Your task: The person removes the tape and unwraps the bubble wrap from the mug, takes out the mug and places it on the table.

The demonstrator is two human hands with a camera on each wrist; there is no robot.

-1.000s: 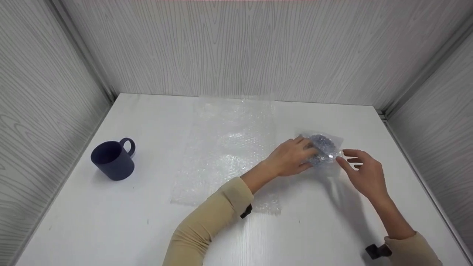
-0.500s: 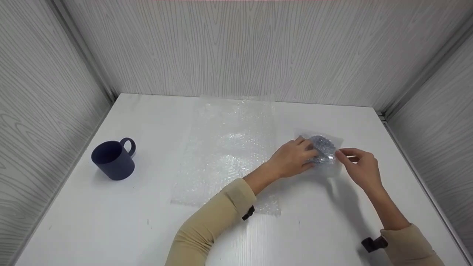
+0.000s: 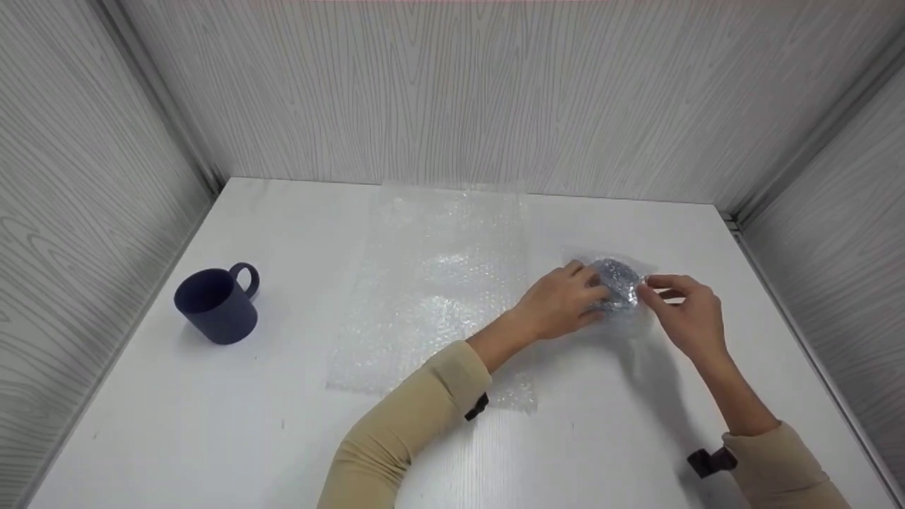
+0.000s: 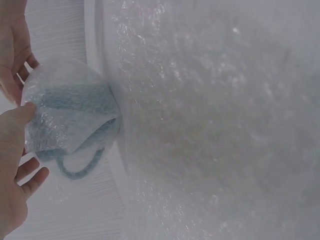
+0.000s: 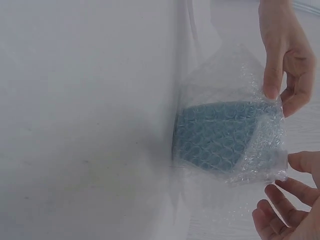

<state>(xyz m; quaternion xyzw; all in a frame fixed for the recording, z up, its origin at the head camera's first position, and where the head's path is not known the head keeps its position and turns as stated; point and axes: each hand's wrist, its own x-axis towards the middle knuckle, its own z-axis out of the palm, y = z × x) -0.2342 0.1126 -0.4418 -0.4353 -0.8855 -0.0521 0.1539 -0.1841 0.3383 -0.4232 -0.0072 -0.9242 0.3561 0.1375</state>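
A mug point(image 5: 215, 132) wrapped in bubble wrap stands at the right of the table; its handle point(image 4: 80, 172) shows through in the left wrist view. My left hand point(image 3: 562, 302) holds the wrapped mug from its left side, thumb on the wrap. On the other side, my right hand point(image 3: 689, 314) pinches the loose edge of the bubble wrap point(image 5: 260, 155) between thumb and index finger. The other right fingers are spread apart from the mug in the right wrist view. A folded flap of wrap point(image 4: 70, 125) lies across the mug's side.
A dark blue mug point(image 3: 219, 311) stands unwrapped at the left, handle pointing back and right. A flat sheet of bubble wrap point(image 3: 431, 283) lies mid-table, partly under my left forearm. Wood-grain panels point(image 3: 452, 92) close in the back and both sides.
My right hand has moved a little left, its thumb and index finger closing from apart onto the wrap's edge. The left hand and the unwrapped mug have hardly moved.
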